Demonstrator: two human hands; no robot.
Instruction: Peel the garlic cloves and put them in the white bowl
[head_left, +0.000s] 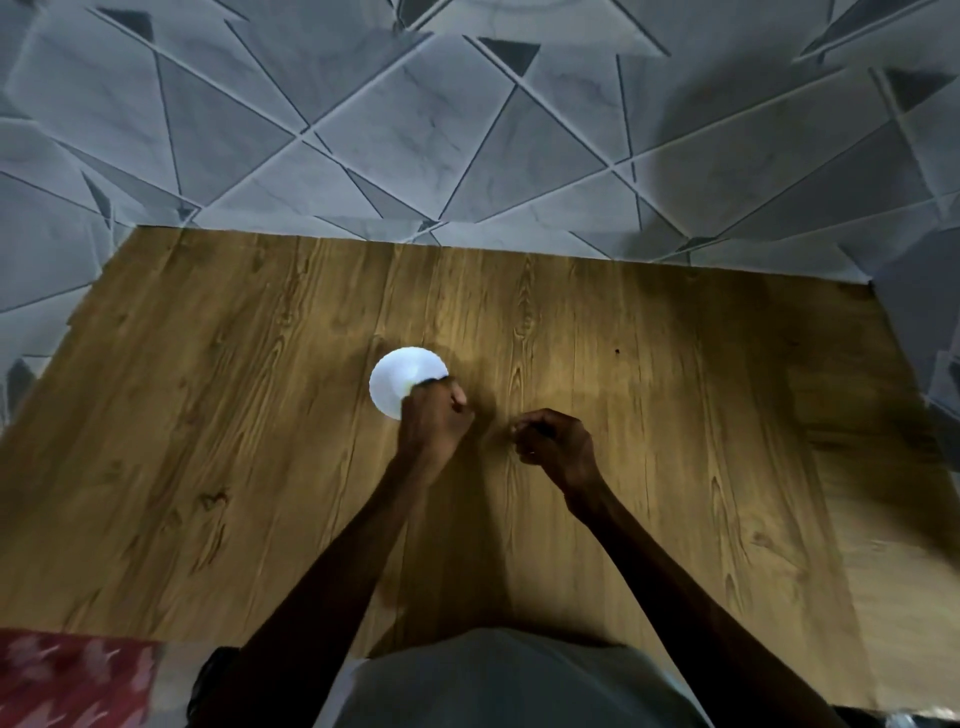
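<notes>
So, the garlic cloves: honestly, we can't pick out a single one here, peeled or not. The inside of the white bowl (400, 376) is blown out to plain white by the light, so whatever's in there is hidden from us. The bowl sits a bit left of the middle of the desk (208, 415), just past the hands.

The left hand (434, 423) is right over the bowl's near-right rim and covers part of it, with the fingers curled in. To us it looks like it's either dropping a clove in or has one tucked away. We can't tell if it's actually holding anything, though.

The right hand (556, 444) is near it, off the bowl and low over the desk, with fingers and thumb bunched together like a pinch. There could be a clove or a scrap of skin in there, but it's too small and dark to say.

Progress-wise, our guess is we're mid-job, at a put-it-in-the-bowl moment. How many cloves are done and how many are left just doesn't show.

Around all that there's the wood-grain desk, a grey tiled wall (467, 130) with a triangle pattern behind it, and a red patterned cloth (67, 675) down in the bottom-left corner.
</notes>
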